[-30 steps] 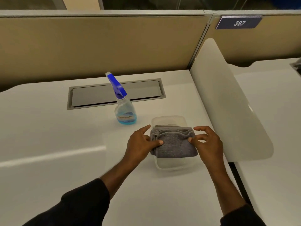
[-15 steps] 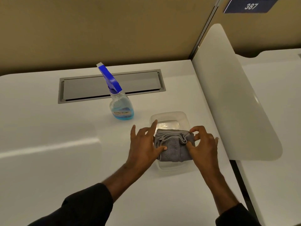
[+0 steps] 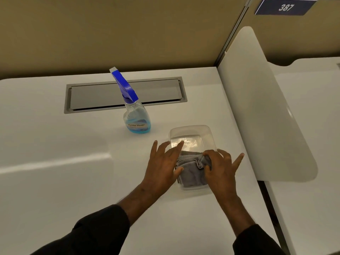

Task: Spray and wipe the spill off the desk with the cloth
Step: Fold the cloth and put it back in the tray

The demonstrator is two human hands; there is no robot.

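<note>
- Reaching in from the near edge, two forearms in dark sleeves (image 3: 95, 230) are seen, both hands being met over a clear plastic container (image 3: 191, 131) on the white desk (image 3: 55, 190).
- The left hand (image 3: 161, 168) is laid at the 9 o'clock side of the grey folded cloth (image 3: 191, 176); its fingers are spread and extended, with the thumb pressed on the cloth's left edge and nothing clasped.
- The right hand (image 3: 220, 170) is placed at the 3 o'clock side of the cloth; a bunched fold is pinched between its thumb and curled forefinger, while the outer fingers are splayed loose.
- The cloth is seen lying in the near half of the container, its layered folds turned toward 12 o'clock; the far half of the container is left bare, and a pale sheen is shown on its floor.
- A spray bottle (image 3: 137, 118) with a blue trigger head and a little blue liquid is stood upright at 10 o'clock from the container, near it but apart.
- A grey metal cable hatch (image 3: 92, 96) is set into the desk just behind the bottle.
- A white curved divider (image 3: 261, 107) is fixed at 2 o'clock, and a tan partition (image 3: 110, 34) with a plate marked 387 (image 3: 285, 7) is seen farthest off.
</note>
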